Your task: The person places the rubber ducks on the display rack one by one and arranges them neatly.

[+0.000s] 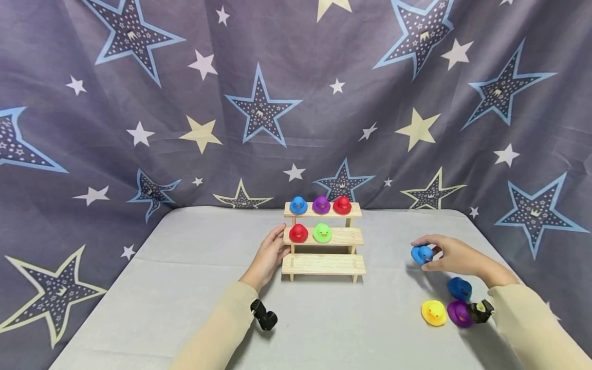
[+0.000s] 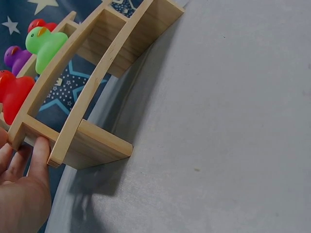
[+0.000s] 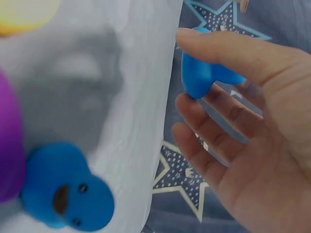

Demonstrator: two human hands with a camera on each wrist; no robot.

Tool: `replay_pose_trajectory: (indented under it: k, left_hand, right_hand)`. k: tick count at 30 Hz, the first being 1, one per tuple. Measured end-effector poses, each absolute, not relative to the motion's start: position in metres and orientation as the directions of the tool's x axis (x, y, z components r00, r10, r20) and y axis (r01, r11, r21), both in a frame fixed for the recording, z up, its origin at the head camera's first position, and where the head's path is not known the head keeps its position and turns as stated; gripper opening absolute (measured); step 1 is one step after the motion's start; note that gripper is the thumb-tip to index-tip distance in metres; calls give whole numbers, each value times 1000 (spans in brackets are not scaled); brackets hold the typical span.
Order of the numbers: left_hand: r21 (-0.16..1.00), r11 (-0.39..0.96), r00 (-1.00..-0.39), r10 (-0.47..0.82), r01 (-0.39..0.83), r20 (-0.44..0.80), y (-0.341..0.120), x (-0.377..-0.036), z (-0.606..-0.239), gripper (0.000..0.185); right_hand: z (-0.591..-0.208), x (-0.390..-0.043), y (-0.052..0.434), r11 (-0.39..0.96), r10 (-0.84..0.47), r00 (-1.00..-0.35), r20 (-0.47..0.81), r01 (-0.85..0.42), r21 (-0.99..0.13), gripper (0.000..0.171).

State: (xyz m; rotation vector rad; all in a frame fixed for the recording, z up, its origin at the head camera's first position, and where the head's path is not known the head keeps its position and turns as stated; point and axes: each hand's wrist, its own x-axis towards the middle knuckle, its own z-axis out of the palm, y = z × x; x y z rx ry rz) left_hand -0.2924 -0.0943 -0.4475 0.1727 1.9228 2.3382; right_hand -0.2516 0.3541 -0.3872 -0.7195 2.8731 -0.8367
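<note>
A wooden three-step stand (image 1: 324,263) sits mid-table. Its top step carries a blue duck (image 1: 298,205), a purple duck (image 1: 321,204) and a red duck (image 1: 342,205). A red duck (image 1: 298,233) and a green duck (image 1: 322,233) stand on the middle step. My left hand (image 1: 277,242) rests with straight fingers (image 2: 40,151) against the stand's left end (image 2: 92,148). Off to the right, my right hand (image 1: 430,254) pinches a light blue duck (image 1: 420,254) just above the table. In the right wrist view that duck (image 3: 201,77) sits between thumb (image 3: 218,48) and fingers.
Near my right wrist, a dark blue duck (image 1: 460,288), a yellow duck (image 1: 433,312) and a purple duck (image 1: 459,313) lie on the grey table (image 1: 185,288). A star-patterned cloth (image 1: 277,103) hangs behind and wraps the table's sides.
</note>
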Motion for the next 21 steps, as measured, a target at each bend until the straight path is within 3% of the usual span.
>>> replay_pose_trajectory:
  k: [21]
  left_hand:
    - [983,-183,-987,157,-8,21,-95,-293,-448,60]
  right_hand:
    - [-375,-265,288,679,-531,-828,181,-543,-493,51]
